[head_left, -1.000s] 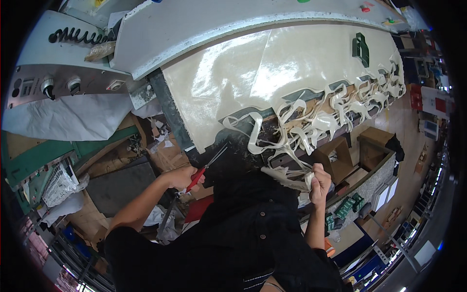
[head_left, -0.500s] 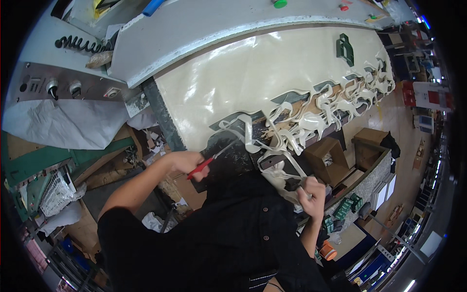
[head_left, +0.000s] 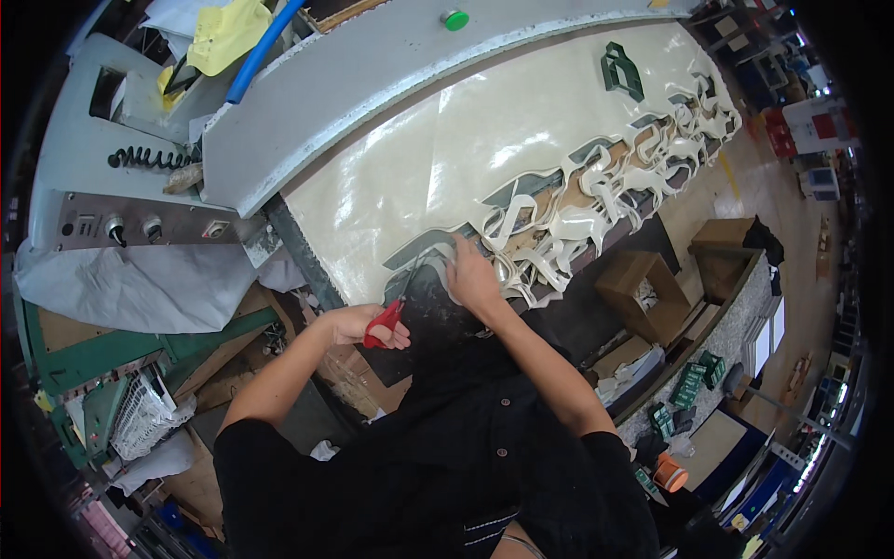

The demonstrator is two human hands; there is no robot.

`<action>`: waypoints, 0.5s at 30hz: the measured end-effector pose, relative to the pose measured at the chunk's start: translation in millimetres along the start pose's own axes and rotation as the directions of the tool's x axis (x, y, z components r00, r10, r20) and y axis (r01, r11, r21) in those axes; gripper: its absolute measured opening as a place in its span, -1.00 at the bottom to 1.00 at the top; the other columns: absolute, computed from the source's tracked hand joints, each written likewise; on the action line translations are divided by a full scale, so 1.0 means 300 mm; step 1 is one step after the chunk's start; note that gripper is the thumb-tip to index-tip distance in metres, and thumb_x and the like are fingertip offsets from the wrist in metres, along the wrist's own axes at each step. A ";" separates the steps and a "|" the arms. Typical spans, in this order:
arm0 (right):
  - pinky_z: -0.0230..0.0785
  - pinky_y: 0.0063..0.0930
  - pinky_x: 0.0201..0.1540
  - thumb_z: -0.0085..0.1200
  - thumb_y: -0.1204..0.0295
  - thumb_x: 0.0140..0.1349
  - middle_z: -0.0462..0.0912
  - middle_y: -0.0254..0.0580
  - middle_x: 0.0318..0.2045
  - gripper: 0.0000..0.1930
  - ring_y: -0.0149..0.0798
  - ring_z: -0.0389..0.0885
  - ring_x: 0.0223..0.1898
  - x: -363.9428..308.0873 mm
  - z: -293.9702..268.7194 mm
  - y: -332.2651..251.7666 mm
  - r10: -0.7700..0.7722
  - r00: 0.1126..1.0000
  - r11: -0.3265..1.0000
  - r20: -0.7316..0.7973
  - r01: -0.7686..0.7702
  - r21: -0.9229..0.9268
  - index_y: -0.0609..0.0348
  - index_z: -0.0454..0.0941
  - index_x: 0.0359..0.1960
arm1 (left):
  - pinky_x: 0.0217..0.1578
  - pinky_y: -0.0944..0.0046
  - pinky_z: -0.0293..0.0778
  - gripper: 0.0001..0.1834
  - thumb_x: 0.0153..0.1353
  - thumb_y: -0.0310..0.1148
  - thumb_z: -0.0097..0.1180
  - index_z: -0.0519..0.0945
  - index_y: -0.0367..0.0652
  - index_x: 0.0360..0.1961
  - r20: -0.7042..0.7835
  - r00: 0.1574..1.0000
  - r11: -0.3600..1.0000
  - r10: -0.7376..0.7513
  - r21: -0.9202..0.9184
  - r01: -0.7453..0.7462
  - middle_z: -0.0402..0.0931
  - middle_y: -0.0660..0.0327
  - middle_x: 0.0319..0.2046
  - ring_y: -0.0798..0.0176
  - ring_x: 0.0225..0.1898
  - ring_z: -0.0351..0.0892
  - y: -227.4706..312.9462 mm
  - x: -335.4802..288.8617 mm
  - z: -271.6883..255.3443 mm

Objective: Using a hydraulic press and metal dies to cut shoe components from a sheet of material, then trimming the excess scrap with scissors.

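Observation:
My left hand [head_left: 365,326] grips a pair of scissors [head_left: 384,328] by the red handles, palm partly turned up. Their thin metal blades point away from me, toward the cut edge of a large glossy cream sheet [head_left: 372,177]. Beside the blade tips, my right hand [head_left: 473,278] has its fingers closed on a thin cream strip [head_left: 438,250] at that edge, though the fingertips are partly hidden. Right of this hand, a tangle of cut-out scrap webbing [head_left: 577,222] hangs along the sheet's near edge. A green cutting die [head_left: 621,72] rests on the sheet's far right part.
A grey machine beam [head_left: 354,93] spans the far side, with a control panel [head_left: 140,224] at left. An open cardboard box [head_left: 643,291] stands to the right, near a speckled bench [head_left: 722,335] with green die pieces. A white basket [head_left: 144,410] is at lower left.
My right hand has moved from the lower right, where it held a scrap strip, up and left to the sheet's cut edge. The left hand keeps the scissors, now turned palm up. The view has shifted.

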State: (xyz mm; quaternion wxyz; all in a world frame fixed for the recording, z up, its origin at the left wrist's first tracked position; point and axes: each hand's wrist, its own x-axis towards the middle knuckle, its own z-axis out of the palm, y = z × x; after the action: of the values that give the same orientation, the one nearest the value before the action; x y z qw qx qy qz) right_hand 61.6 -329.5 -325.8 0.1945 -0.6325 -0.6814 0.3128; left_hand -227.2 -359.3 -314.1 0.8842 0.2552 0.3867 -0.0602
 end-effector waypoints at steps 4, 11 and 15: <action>0.63 0.06 -0.14 0.16 0.39 0.36 0.65 0.26 -0.16 -0.77 0.29 0.73 -0.21 -0.026 -0.070 0.002 -0.131 0.991 0.991 0.020 0.132 -0.032 0.33 0.65 -0.11 | 0.30 0.14 0.58 -0.36 0.21 -0.45 0.40 0.53 -0.50 0.30 0.023 0.997 0.997 0.073 -0.034 -0.072 0.64 -0.19 0.20 0.01 0.24 0.68 -0.025 0.071 0.074; 0.61 0.08 -0.16 0.16 0.37 0.36 0.69 0.15 -0.28 -0.81 0.23 0.74 -0.24 -0.088 -0.162 -0.052 -0.212 0.952 0.976 0.220 0.217 -0.002 0.26 0.70 -0.27 | 0.23 0.20 0.57 -0.32 0.13 -0.44 0.41 0.54 -0.52 0.28 -0.175 0.962 0.975 0.211 0.104 -0.195 0.66 -0.12 0.17 0.10 0.20 0.67 0.003 0.162 0.128; 0.57 0.08 -0.13 0.14 0.31 0.40 0.68 0.12 -0.29 -0.76 0.24 0.70 -0.25 -0.110 -0.177 -0.034 -0.204 0.961 0.979 0.185 0.199 0.047 0.26 0.70 -0.27 | 0.18 0.26 0.56 -0.29 0.06 -0.43 0.43 0.57 -0.46 0.28 -0.229 0.958 0.976 0.173 0.168 -0.136 0.66 -0.05 0.17 0.17 0.15 0.66 -0.033 0.125 0.152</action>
State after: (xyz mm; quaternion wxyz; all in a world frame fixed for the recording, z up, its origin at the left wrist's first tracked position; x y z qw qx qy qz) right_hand 93.1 -352.3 -275.9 0.1688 -0.5246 -0.7531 0.3595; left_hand -174.5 -387.0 -318.8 0.8106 0.3559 0.4649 0.0117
